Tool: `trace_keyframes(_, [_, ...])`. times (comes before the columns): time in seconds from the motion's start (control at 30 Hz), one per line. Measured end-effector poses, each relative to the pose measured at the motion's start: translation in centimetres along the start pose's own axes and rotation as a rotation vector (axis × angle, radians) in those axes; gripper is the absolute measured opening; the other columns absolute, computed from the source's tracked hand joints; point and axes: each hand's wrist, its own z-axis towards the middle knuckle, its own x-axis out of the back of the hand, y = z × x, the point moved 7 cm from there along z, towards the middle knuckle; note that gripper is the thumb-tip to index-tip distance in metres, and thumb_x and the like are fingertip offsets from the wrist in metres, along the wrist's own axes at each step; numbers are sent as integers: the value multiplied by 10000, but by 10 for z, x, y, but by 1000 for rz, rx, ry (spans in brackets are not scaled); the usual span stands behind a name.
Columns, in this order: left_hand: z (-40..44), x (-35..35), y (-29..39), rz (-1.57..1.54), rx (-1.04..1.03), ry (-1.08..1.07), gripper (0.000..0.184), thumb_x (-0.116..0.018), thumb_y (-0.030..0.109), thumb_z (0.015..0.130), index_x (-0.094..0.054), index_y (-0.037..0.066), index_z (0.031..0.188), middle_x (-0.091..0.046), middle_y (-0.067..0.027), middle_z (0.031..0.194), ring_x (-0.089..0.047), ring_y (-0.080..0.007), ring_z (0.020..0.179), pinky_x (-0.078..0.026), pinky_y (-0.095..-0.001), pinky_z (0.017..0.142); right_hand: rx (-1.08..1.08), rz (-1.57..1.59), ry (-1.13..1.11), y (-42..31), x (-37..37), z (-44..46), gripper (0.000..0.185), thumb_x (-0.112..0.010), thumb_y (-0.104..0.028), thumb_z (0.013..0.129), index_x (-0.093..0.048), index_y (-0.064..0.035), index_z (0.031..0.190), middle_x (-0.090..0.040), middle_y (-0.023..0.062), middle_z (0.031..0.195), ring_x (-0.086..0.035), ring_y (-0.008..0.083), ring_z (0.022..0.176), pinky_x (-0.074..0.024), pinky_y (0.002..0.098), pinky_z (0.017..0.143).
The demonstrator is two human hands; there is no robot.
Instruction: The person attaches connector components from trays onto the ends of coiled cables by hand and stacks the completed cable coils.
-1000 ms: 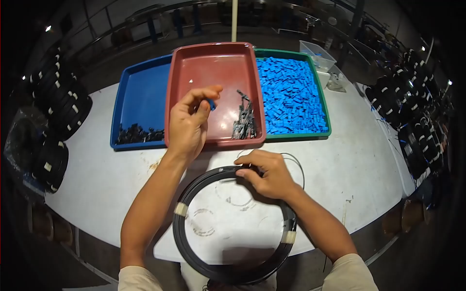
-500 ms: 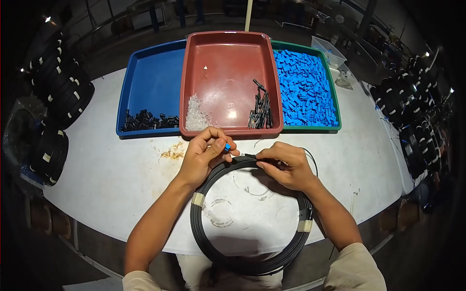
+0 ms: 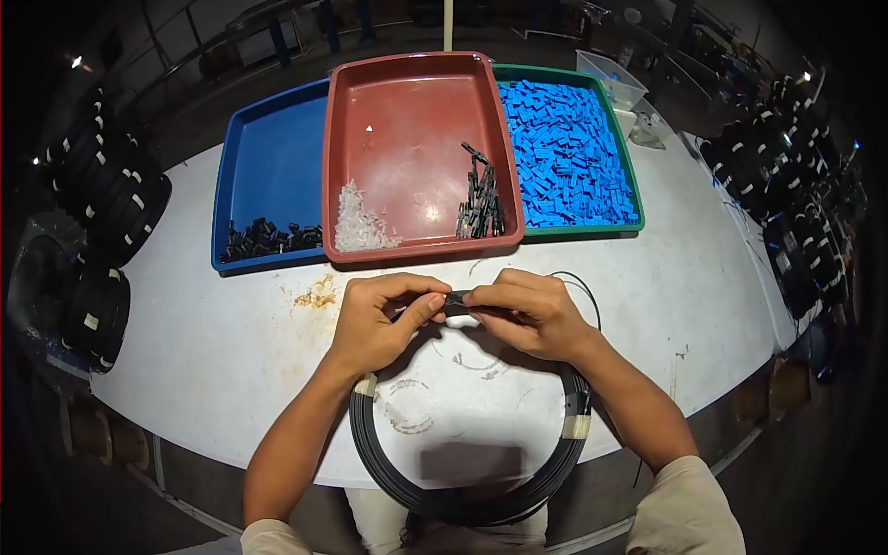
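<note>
A coil of black cable (image 3: 375,453), bound with pale tape, rests over the front edge of the white table. At its far side my left hand (image 3: 393,319) and my right hand (image 3: 527,313) almost meet, fingertips pinched. Between them shows a small black connector piece (image 3: 455,300), which my right fingers grip at its right end. The left thumb and forefinger close at its left end; whatever else they hold is hidden, and no blue piece shows there. A loose cable loop stands out beyond my right hand.
Behind the hands are a blue tray (image 3: 277,166) with black parts, a red tray (image 3: 407,102) with clear and black pieces, and a green tray (image 3: 638,217) full of blue clips. Black coils (image 3: 116,199) are stacked left, more coils (image 3: 786,176) right. Clear bins stand at the back right.
My left hand has come down from over the red tray to the coil's far side, beside my right hand. The blue piece seen in its fingers earlier is out of sight.
</note>
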Motion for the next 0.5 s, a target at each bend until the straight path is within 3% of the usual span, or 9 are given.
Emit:
trace_keyframes(0.27, [-2, -9, 16, -2, -13, 16, 163, -678, 21, 967, -718, -60, 1102, -741, -112, 948, -712, -131, 804, -584, -230, 717, 49, -9, -26, -4, -3, -1, 307, -738, -65, 830, -681, -62, 1131, -630, 102, 805, -644, 286, 678, -529, 382, 612])
trace_keyframes(0.5, [-1, -13, 14, 14, -12, 6, 164, -673, 17, 969, -714, -62, 1106, -739, -107, 953, -712, -131, 807, -587, -231, 728, 68, -46, -41, -5, -7, -1, 237, -722, -55, 826, -658, -52, 1055, -629, 101, 794, -648, 285, 682, -534, 382, 610])
